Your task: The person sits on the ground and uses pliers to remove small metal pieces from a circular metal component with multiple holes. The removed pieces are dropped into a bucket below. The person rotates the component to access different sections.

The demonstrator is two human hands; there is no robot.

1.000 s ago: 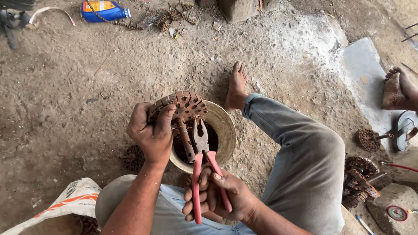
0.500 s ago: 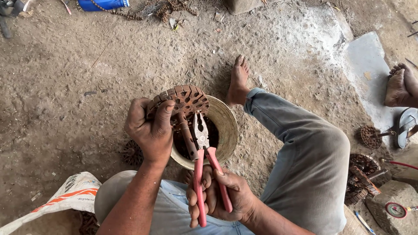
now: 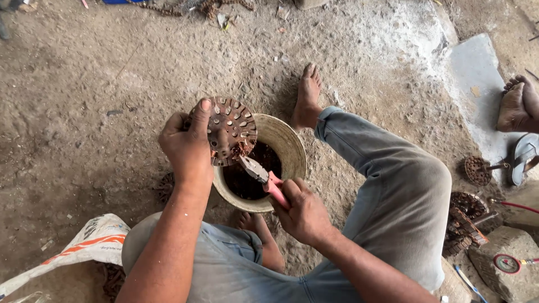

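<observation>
Person seated on the dirt floor (image 3: 84, 95), knees spread, bare right foot (image 3: 308, 96) stretched forward.

Left hand (image 3: 187, 147) is clenched around the edge of a rusty round slotted disc (image 3: 231, 130), thumb up over its rim, holding it tilted on edge above the near-left rim of a pale round bowl (image 3: 289, 148). The disc's face shows a ring of small slots and a central hub.

Right hand (image 3: 303, 211) is wrapped tight round the red handles of a pair of pliers (image 3: 263, 178). The metal nose points up and left and meets the lower edge of the disc; whether it bites on something there I cannot tell. The pliers lie across the bowl's opening.

The bowl sits on the floor between the legs, dark rusty scrap inside it.

Around: a white sack with an orange stripe (image 3: 78, 247) by the left knee. To the right, a heap of similar rusty parts (image 3: 463, 221) beside the right leg, one more rusty disc on a shaft (image 3: 478, 170) farther out, and a stone block (image 3: 508, 264) with a small round red-rimmed item on top. Another person's bare foot (image 3: 516, 104) rests on a grey slab (image 3: 471, 84) at the right edge, a sandal (image 3: 525, 157) just below it.
</observation>
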